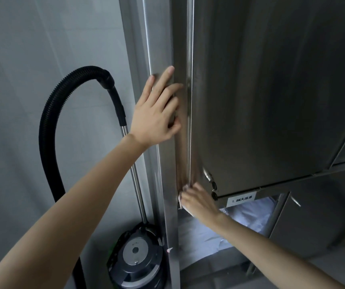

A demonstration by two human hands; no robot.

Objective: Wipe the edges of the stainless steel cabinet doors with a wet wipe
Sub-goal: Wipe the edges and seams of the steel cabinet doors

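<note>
A tall stainless steel cabinet door [271, 90] fills the upper right, its left edge [190, 113] running vertically beside the cabinet frame [163, 49]. My left hand [157, 109] lies flat with straight fingers against the frame, just left of that edge. My right hand [198, 200] is at the door's lower left corner, fingers curled round a small white wet wipe [185, 188] that is mostly hidden and blurred. A lock with keys [211, 182] hangs just right of that hand.
A black vacuum cleaner [138, 257] stands on the floor at the left with its hose [48, 122] arching up along the white wall. Below the door is an open compartment with folded white linen [246, 215], a label [241, 200], and a lower door [317, 215].
</note>
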